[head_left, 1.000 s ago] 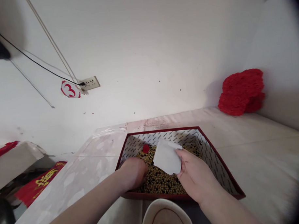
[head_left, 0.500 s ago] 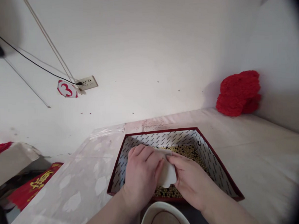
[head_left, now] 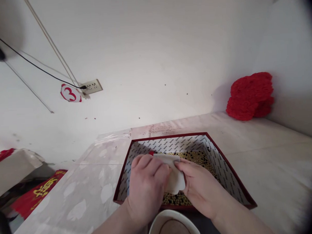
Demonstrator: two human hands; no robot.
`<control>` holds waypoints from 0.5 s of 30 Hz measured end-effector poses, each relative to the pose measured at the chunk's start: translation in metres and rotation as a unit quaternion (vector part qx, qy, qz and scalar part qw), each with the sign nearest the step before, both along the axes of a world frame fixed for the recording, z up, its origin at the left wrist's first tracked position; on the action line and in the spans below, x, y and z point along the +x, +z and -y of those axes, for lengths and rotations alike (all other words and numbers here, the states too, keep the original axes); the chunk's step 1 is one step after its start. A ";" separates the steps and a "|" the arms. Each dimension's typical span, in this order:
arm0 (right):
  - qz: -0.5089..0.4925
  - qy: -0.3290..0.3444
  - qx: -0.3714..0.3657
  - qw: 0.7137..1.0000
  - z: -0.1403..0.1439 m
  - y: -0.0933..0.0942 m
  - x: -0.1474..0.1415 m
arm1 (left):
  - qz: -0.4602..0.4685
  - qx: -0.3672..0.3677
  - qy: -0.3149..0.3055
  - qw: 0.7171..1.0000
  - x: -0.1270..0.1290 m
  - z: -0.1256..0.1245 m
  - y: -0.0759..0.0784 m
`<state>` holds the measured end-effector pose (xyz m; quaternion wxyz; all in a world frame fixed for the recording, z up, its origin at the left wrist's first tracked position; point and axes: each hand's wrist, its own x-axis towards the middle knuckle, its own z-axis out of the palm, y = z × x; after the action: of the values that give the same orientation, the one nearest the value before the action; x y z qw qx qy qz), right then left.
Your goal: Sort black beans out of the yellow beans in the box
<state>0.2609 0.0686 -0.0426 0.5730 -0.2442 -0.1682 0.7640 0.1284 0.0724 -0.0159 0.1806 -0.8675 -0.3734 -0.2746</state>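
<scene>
Left hand (head_left: 147, 182) curls over white pouch (head_left: 177, 181) in right hand (head_left: 200, 185).

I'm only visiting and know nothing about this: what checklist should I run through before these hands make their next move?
1. White piece supported: ok, the right hand holds it.
2. Left hand in place: ok, it is at the white piece's left side.
3. Left hand's hold firm: cannot tell, most of its fingertips are hidden.
4. Box open at the top: ok, small grains show inside.
5. Red object in plain view: not ok, the left hand hides most of it.
6. Bowl wholly visible: not ok, the picture's bottom edge cuts it off.
</scene>
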 end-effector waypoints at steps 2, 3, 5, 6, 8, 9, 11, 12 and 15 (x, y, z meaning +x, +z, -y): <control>0.005 0.005 -0.008 1.000 0.000 0.000 0.000 | 0.007 0.004 0.014 1.000 0.000 0.000 0.001; 0.005 0.007 -0.009 1.000 0.000 0.000 0.000 | 0.000 0.000 0.006 1.000 0.000 0.000 0.001; 0.000 0.006 -0.007 1.000 0.000 0.001 0.000 | -0.015 -0.009 -0.020 1.000 0.001 0.000 0.002; -0.001 0.005 -0.006 1.000 0.000 0.001 0.000 | -0.013 -0.009 -0.020 1.000 0.001 0.000 0.002; 0.001 0.006 -0.004 1.000 0.000 0.001 0.000 | 0.007 0.000 0.007 1.000 0.003 0.001 0.002; 0.003 0.007 -0.005 1.000 0.000 0.001 0.000 | 0.014 0.002 0.016 1.000 0.004 0.001 0.001; 0.007 0.007 -0.004 1.000 -0.001 0.001 0.000 | 0.007 -0.003 0.000 1.000 0.005 0.001 0.000; 0.007 0.005 -0.003 1.000 -0.001 0.000 0.000 | -0.002 -0.007 -0.015 1.000 0.005 0.000 -0.001; 0.008 -0.004 -0.004 1.000 -0.002 -0.002 0.000 | -0.001 -0.011 -0.001 1.000 0.002 -0.001 0.003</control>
<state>0.2608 0.0702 -0.0448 0.5737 -0.2536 -0.1687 0.7603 0.1301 0.0733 -0.0124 0.1716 -0.8699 -0.3757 -0.2697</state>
